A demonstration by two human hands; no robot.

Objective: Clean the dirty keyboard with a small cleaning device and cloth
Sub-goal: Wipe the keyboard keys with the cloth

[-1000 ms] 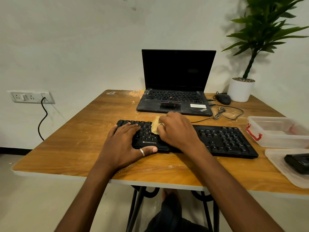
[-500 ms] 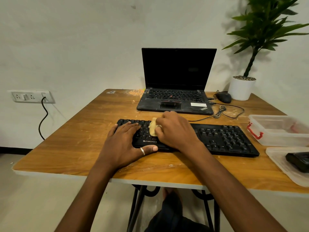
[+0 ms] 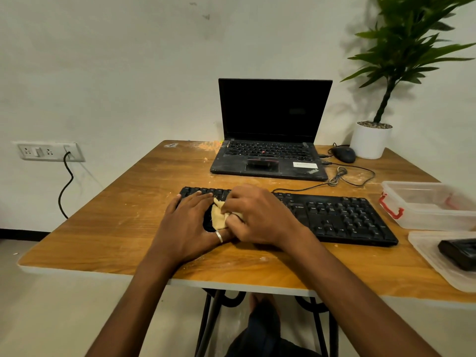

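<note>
A black keyboard (image 3: pixel 334 217) lies across the wooden table (image 3: pixel 128 228). My right hand (image 3: pixel 260 215) grips a small yellow cloth (image 3: pixel 219 217) and presses it on the keyboard's left part. My left hand (image 3: pixel 188 222) lies flat, fingers spread, on the keyboard's left end, and it wears a ring. The cloth sits between the two hands, partly hidden by my right fingers. A black device (image 3: pixel 461 251) rests on a clear lid (image 3: pixel 438 266) at the right edge.
An open black laptop (image 3: pixel 268 161) stands behind the keyboard. A mouse (image 3: pixel 343 153) and its coiled cable (image 3: pixel 340 176) lie at the back right beside a potted plant (image 3: pixel 371 140). A clear box with red clasps (image 3: pixel 432 207) sits right of the keyboard. Pale dust marks the tabletop.
My right hand has slid the cloth leftward and toward me over the keys, closing up to my left hand. My left hand stays in place.
</note>
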